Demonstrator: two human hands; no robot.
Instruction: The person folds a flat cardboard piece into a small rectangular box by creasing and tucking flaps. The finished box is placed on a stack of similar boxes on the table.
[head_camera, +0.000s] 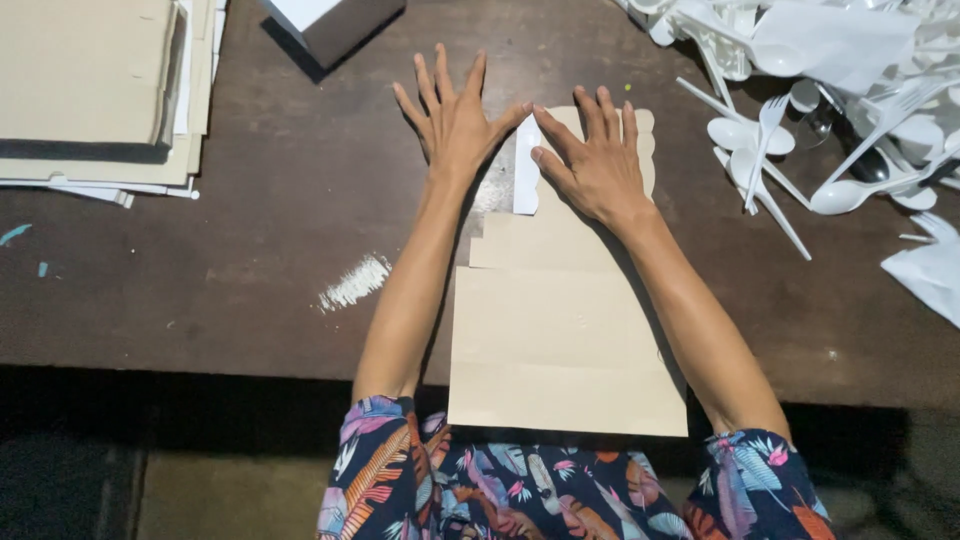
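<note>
Head view: both hands, left hand (452, 122) and right hand (597, 160), lie spread flat; the paper bags (565, 330) overhanging the desk (250, 260) edge could slide off.

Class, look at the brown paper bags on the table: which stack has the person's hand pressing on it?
The fanned stack of brown bags in the middle, under the right hand. The other brown stack lies untouched at the table's far left corner; the left hand rests on bare table.

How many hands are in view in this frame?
2. The left hand lies flat, fingers spread, on the dark table. The right hand presses flat on the top of the tan paper bags. No other person's hands show.
</note>
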